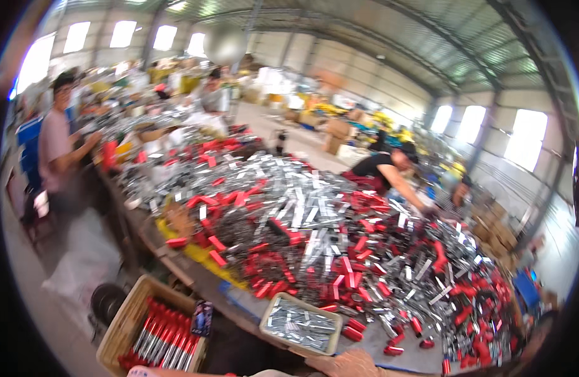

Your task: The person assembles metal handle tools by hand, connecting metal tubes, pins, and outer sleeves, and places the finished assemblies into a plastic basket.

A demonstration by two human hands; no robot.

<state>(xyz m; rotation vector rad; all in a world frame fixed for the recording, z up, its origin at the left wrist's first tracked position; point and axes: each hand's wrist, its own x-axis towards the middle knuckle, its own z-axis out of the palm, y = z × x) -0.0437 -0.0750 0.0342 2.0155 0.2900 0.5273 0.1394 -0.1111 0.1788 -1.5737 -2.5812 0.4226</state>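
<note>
My right hand (pixel 347 363) shows at the lower edge, just below a cream plastic tray (pixel 268 328) of thin, flat silver metal pieces (pixel 302 323). Its fingers are cut off and blurred, so I cannot tell whether it holds anything. A strip of skin by the beige crate (pixel 116 333) seems to be part of my left hand or forearm (pixel 187 373); no fingers show there. Red-and-silver handled tools (pixel 167 342) lie side by side in that crate, with a dark printed packet (pixel 202 318) at its right side.
A large heap of loose red and silver metal parts (pixel 302 207) covers the long table. One co-worker (pixel 57 138) is at the left, another in black (pixel 390 169) reaches into the heap at the right. Others work farther back. Cardboard boxes (pixel 494 229) are stacked at the right.
</note>
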